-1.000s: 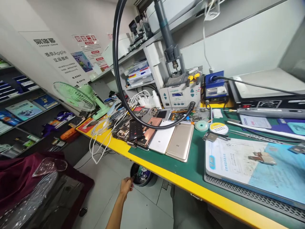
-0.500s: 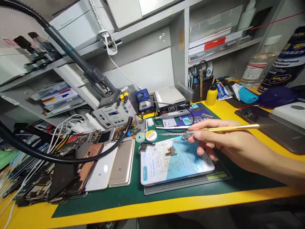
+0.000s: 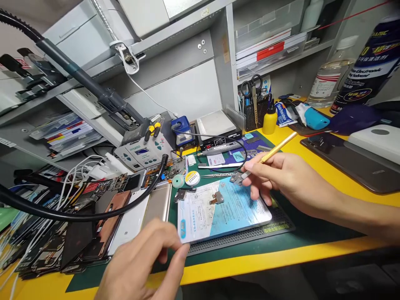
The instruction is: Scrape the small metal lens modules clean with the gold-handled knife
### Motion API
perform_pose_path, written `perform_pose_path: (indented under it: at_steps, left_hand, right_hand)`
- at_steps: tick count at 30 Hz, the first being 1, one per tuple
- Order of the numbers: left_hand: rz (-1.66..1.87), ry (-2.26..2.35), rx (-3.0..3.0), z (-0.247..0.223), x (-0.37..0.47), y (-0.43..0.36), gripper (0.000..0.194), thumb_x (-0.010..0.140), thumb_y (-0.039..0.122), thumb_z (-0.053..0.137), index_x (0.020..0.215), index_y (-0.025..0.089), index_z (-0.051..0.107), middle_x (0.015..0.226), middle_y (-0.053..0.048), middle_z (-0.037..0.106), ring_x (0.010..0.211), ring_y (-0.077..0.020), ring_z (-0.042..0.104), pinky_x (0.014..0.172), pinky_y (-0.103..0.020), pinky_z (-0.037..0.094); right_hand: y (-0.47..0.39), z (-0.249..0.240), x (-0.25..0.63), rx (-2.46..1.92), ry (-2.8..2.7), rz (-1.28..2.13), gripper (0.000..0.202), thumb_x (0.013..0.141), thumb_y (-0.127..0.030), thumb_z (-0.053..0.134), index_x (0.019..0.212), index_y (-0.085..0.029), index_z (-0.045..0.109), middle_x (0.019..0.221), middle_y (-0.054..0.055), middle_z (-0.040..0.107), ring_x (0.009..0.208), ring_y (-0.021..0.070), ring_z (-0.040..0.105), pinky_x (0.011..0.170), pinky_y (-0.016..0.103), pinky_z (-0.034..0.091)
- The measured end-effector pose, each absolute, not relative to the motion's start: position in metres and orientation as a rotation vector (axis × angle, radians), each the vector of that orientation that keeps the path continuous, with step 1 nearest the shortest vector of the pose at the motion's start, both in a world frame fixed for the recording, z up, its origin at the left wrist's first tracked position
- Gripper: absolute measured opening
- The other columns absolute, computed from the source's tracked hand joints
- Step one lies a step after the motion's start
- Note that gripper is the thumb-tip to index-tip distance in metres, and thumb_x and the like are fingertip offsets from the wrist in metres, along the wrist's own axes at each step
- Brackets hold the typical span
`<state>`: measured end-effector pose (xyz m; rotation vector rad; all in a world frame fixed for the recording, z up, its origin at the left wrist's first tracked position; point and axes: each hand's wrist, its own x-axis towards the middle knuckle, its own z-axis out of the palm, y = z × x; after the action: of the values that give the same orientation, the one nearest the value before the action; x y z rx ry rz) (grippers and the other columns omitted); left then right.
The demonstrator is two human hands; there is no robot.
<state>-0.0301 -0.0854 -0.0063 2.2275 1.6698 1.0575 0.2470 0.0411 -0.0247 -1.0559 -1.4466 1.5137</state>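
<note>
My right hand grips a gold-handled craft knife like a pen, its flat blade pointing down-left. Beside the blade, at the far edge of a blue-and-white flat box, is a small grey metal part; whether the blade touches it I cannot tell. Another small metal part with a brown flex tail lies on the box top. A dark small part sits at its left corner. My left hand is at the box's near left corner, fingers loosely bent, thumb apart from the curled fingers, with nothing visible in it.
A black hose arcs over phones and a pile of phone parts at left. Behind stand a soldering station, a hot plate, tweezers and a yellow bottle. A dark phone lies at right.
My left hand has come into view from below. The craft knife has tilted from nearly level to steeper, its blade now showing below my right fingertips. The camera view has shifted slightly.
</note>
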Motion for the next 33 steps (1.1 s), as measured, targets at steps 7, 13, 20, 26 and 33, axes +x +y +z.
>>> perform_pose_path:
  at_steps: [7,13,20,26,33]
  left_hand:
    - [0.868,1.540,1.941,0.000,-0.007,-0.029,0.023,0.072,0.024,0.083,0.095,0.026,0.080,0.093,-0.006,0.067,0.069,-0.0204,0.054,0.072,-0.032,0.048]
    - [0.636,1.447,2.314,0.003,0.015,-0.016,0.022,0.086,0.020,0.066,0.106,0.023,0.075,0.102,-0.008,0.063,0.094,-0.0255,0.058,0.091,-0.041,0.049]
    - [0.417,1.464,2.603,-0.003,0.018,-0.014,0.030,0.093,0.023,0.054,0.123,0.019,0.061,0.112,-0.007,0.064,0.105,-0.0243,0.053,0.104,-0.048,0.041]
    - [0.377,1.491,2.600,-0.005,0.019,-0.010,0.033,0.095,0.024,0.051,0.126,0.018,0.060,0.109,-0.007,0.065,0.108,-0.0252,0.054,0.106,-0.047,0.038]
    - [0.348,1.537,2.555,-0.005,0.017,-0.011,0.029,0.096,0.023,0.051,0.124,0.021,0.059,0.103,-0.004,0.064,0.101,-0.0231,0.056,0.094,-0.043,0.044]
  right_hand:
    - [0.042,-0.024,0.247,-1.012,-1.288,1.604,0.038,0.086,-0.049,0.074,0.073,-0.014,0.068,0.070,0.011,0.072,0.050,0.0163,0.063,0.038,0.023,0.045]
    - [0.042,-0.021,0.246,-1.033,-1.251,1.598,0.033,0.089,-0.043,0.071,0.073,-0.014,0.068,0.071,0.011,0.072,0.047,0.0149,0.061,0.036,0.022,0.044]
    - [0.041,-0.020,0.246,-1.036,-1.265,1.590,0.033,0.089,-0.042,0.069,0.075,-0.013,0.067,0.071,0.011,0.071,0.049,0.0156,0.062,0.037,0.021,0.044]
    - [0.041,-0.021,0.246,-1.030,-1.271,1.616,0.038,0.084,-0.050,0.076,0.075,-0.014,0.068,0.072,0.010,0.072,0.051,0.0156,0.062,0.038,0.022,0.044]
    - [0.037,-0.020,0.248,-1.006,-1.328,1.623,0.036,0.091,-0.048,0.069,0.081,-0.014,0.067,0.069,0.007,0.070,0.051,0.0133,0.060,0.042,0.020,0.045]
